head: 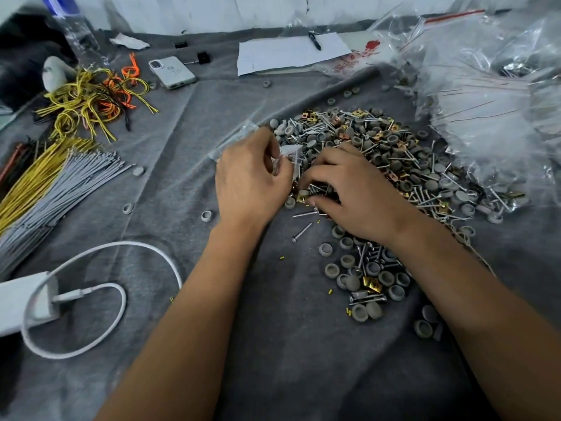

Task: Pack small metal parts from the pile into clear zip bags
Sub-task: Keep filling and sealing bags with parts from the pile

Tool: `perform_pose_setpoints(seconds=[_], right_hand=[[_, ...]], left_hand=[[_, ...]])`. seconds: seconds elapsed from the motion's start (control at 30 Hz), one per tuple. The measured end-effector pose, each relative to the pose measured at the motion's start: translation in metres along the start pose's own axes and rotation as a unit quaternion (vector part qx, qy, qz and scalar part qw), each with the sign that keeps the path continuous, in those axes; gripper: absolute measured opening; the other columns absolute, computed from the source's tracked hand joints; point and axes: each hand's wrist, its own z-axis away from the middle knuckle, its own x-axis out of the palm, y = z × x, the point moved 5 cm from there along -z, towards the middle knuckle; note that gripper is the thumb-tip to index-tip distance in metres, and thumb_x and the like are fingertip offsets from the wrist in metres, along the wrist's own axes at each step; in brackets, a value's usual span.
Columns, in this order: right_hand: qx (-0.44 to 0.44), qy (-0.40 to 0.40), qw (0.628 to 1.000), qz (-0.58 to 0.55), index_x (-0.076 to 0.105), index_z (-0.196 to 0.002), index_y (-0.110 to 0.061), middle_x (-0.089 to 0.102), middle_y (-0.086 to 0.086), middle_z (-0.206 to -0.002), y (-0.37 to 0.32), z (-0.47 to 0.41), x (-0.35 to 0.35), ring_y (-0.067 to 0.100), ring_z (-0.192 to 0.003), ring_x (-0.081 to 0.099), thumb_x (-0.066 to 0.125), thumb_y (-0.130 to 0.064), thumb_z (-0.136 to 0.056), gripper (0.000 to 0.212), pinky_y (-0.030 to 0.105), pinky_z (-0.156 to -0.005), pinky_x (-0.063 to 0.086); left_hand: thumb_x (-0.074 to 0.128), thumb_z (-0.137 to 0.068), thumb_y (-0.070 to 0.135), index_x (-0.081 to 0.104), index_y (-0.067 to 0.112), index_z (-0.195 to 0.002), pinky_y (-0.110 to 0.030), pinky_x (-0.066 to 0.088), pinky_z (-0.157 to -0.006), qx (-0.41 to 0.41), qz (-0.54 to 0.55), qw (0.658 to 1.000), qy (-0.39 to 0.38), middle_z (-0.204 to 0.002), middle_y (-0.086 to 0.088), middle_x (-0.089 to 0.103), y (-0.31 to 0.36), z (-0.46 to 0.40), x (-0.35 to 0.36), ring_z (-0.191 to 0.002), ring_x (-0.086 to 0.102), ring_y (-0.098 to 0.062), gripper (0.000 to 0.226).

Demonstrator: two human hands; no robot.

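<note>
At the near edge of the pile (379, 159), on the grey cloth (188, 183), I see a clear zip bag (243, 138) pinched by the curled fingers of my left hand (252, 180). My right hand (349, 189) lies palm down beside it, its fingers bent around screws (318, 189), both forearms reaching forward.

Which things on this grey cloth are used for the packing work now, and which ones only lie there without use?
In use:
- left hand gripping a small clear bag
- right hand curled over screws in the pile of parts
- heap of empty zip bags

Lying about:
- phone
- charger with white cable
- wire bundles
- paper and pen
</note>
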Motion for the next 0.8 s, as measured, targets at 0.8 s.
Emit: perform_pose_setpoints(seconds=[0.8], right_hand=[[-0.047,0.153,0.987,-0.003,0.076,-0.096,-0.006,0.071,0.005,-0.102,-0.01,0.002,-0.023,0.026,-0.1,0.063,0.074,-0.005,-0.085,0.012,0.046,-0.085,0.054]], left_hand=[[0.071,-0.085,0.02,0.065,0.013,-0.066,-0.026,0.044,-0.056,-0.048,0.164,0.985,-0.035,-0.054,0.008,0.058,0.003,-0.001,0.01,-0.052,0.055,-0.008,0.021]])
